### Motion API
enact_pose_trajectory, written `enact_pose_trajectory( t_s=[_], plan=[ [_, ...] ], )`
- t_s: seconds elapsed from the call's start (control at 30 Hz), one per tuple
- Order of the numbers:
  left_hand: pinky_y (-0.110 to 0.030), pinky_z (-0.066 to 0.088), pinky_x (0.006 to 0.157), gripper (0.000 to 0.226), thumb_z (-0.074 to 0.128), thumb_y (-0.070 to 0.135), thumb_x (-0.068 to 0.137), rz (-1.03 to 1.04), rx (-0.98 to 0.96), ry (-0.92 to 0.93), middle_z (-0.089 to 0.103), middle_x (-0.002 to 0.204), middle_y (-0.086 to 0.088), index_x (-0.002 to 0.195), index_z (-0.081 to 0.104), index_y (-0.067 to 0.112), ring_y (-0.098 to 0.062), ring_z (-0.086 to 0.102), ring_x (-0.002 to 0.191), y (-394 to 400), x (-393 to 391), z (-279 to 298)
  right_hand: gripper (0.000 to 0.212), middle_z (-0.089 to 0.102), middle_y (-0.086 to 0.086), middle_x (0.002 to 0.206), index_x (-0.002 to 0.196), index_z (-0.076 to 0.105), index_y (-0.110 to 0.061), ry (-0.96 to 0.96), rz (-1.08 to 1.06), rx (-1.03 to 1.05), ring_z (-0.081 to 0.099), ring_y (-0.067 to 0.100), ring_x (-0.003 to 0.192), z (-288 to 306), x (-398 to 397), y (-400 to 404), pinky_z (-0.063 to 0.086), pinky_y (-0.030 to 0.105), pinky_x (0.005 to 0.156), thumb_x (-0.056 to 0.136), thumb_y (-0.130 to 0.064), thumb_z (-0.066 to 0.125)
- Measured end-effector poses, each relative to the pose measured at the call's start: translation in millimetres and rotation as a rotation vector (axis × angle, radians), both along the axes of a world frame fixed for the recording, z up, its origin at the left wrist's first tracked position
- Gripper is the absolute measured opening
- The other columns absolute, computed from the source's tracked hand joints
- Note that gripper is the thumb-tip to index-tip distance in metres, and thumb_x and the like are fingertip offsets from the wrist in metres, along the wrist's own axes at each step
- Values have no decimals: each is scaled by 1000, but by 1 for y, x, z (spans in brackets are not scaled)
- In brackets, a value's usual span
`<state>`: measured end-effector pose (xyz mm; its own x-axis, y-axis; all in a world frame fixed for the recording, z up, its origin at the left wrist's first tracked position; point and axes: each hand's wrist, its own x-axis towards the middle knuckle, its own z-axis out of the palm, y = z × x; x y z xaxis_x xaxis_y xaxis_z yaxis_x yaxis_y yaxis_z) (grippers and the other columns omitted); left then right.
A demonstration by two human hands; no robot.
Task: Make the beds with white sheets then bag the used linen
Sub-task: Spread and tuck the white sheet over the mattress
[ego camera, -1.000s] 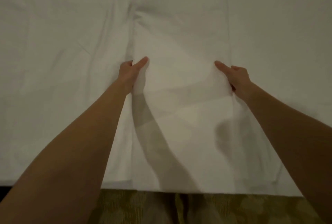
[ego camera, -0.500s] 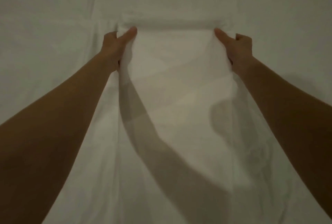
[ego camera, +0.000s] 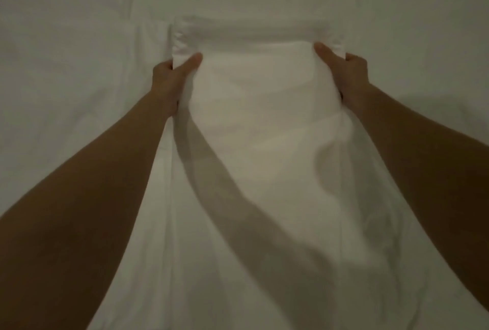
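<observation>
Head view, the only one supplied: both bare forearms reach away from the camera over a bed covered in white fabric, in dim light. The left hand [ego camera: 172,78] grips the left edge of a folded white sheet [ego camera: 259,107], thumb lying on top of the cloth and pointing toward the centre, remaining fingers curled underneath and out of sight. The right hand [ego camera: 346,73] grips the right edge of the same sheet in a matching way, thumb on top and angled inward, with the knuckles of the curled fingers showing at the outer side. Between the two hands the sheet is stretched as a band running from the near edge of the frame to the far middle of the bed. Just beyond the thumbs, at its far end, the sheet is bunched into a thick roll or stack of folds [ego camera: 256,36] spanning the full width between the hands; how many layers it holds cannot be told. Under this band lies the spread white bedding [ego camera: 66,65], creased, with one long fold line running toward the far left. Shadows of both arms fall across the near part of the held sheet.
</observation>
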<state>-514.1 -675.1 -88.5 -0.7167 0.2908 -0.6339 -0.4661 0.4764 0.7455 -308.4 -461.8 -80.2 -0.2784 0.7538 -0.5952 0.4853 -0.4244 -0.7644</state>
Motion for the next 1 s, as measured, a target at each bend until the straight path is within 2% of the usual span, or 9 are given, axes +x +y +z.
enact_pose_trajectory(
  t_s=[0.17,0.3,0.4,0.5,0.6,0.67,0.8,0.9,1.0],
  plan=[
    [-25,57,71,25,78,31,78,-64,-112,-14,72,73,9,93,73,12,-8,68,70,-68,57,5,49,72,3,97,109,71,-7,-57,0,-80,69,10,82,2,46,-49,56,26,76,73,-40,80],
    [-24,54,61,14,76,28,82,16,-137,-92,70,62,6,76,70,16,-15,63,65,-118,103,14,40,70,1,91,99,69,-14,-133,54,-110,68,16,86,8,84,-83,56,31,83,73,-43,80],
    [-20,47,52,13,75,23,83,78,-192,-119,65,68,0,84,67,13,-13,55,61,-150,127,22,38,68,5,95,98,67,-11,-176,95,-65,64,17,84,19,100,-103,54,31,84,77,-41,78],
    [-27,51,63,32,77,12,81,87,-229,-140,64,84,-6,110,66,8,-15,58,68,-175,133,28,44,69,9,101,104,69,-8,-231,101,-19,64,20,89,32,106,-116,53,35,88,77,-42,77],
    [-39,55,84,39,74,7,81,124,-173,5,68,103,-10,118,63,9,-23,65,86,-183,123,35,53,70,9,109,114,68,-6,-231,99,52,65,23,98,50,105,-125,53,37,89,77,-43,76],
    [-36,51,88,36,66,11,89,81,-102,47,65,109,-8,124,60,9,-21,62,94,-178,119,48,50,66,5,111,120,63,-6,-194,117,77,63,21,98,69,99,-134,51,34,86,82,-37,73],
    [-26,42,78,29,48,31,100,-142,65,-278,61,117,-6,122,58,15,-16,55,101,-168,128,75,49,60,4,112,131,55,-7,-106,193,68,58,20,99,116,85,-159,45,30,83,88,-27,67],
    [-45,36,104,57,34,56,98,-220,73,-500,49,139,-2,144,38,23,-21,47,127,-189,113,85,45,63,5,115,130,55,-7,-70,257,49,61,21,102,147,58,-190,47,31,86,88,-22,66],
    [-53,39,100,68,30,67,93,-263,143,-574,46,144,0,148,33,27,-27,48,128,-206,80,112,40,67,9,115,125,59,-6,-48,307,25,65,23,101,172,21,-225,50,31,85,88,-18,66]
  ],
)
